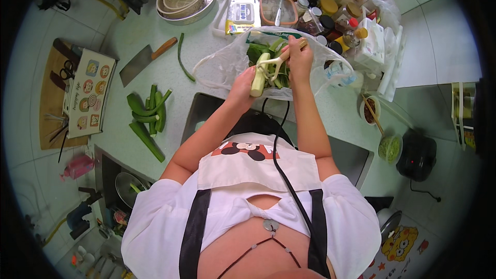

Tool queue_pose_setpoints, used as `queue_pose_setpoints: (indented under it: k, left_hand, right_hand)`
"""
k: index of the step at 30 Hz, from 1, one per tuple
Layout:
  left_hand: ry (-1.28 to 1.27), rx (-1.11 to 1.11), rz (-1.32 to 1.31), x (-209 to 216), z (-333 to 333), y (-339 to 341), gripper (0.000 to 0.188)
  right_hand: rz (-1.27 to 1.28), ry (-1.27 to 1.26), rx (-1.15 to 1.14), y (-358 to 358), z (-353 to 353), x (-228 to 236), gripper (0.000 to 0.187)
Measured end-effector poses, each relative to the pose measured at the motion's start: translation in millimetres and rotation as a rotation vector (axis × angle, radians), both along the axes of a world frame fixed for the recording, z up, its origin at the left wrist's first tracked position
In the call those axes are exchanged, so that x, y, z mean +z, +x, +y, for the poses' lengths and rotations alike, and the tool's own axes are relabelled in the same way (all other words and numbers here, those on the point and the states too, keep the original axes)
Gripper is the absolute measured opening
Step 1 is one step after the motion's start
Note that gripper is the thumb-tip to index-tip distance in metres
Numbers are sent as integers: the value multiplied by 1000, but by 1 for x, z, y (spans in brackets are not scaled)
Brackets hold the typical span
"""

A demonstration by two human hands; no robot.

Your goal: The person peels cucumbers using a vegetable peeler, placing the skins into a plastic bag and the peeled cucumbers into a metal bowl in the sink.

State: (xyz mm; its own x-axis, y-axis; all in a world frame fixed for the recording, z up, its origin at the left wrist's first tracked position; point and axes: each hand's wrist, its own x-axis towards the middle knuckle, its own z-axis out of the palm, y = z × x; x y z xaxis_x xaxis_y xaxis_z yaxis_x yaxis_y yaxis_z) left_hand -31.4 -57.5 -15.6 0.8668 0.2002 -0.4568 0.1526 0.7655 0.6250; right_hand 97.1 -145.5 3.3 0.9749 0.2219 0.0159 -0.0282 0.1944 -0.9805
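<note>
And here's the stalk (257, 87), pale and peeled-looking, up over the mouth of the plastic bag (216, 68). Its long axis runs almost straight away from the person, blunt end toward the apron (294, 168), far end leaning a touch right. The left hand (242, 88) is closed round its near part from the left, thumb side showing, the other fingers tucked out of sight beneath. Over on the right, the right hand (299, 63) is curled tight on the peeler (278, 64), its forked head laid across the stalk; whether the blade bites, I can't tell. A bit of handle pokes out past the fist. Down in the bag, green scraps (256, 51) crowd behind the stalk, leaf or peel, hard to say, and the hands cover some. Below, the forearms and apron hide much of the sink (347, 157). Left along the counter (178, 95), green stems (150, 109) lie in a loose heap, with a cleaver (137, 66) beyond, handle angled away to the right.
</note>
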Motion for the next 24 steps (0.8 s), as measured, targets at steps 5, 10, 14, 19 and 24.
queue_pose_setpoints:
  k: [5, 10, 14, 19, 24]
  left_hand:
    - [57, -10, 59, 3, 5, -6, 26]
    - [-63, 15, 100, 15, 6, -6, 28]
    - [-253, 23, 103, 7, 7, 2, 28]
    - [-395, 8, 88, -6, 5, 14, 31]
    - [-312, 64, 79, 21, -9, 21, 32]
  right_hand:
    - [-210, -136, -266, 22, -9, -6, 19]
    - [-278, -103, -177, 8, -14, 11, 20]
    - [-120, 122, -115, -4, -18, 32, 17]
    - [27, 67, 11, -24, -18, 55, 16]
    - [-45, -6, 41, -28, -8, 50, 17]
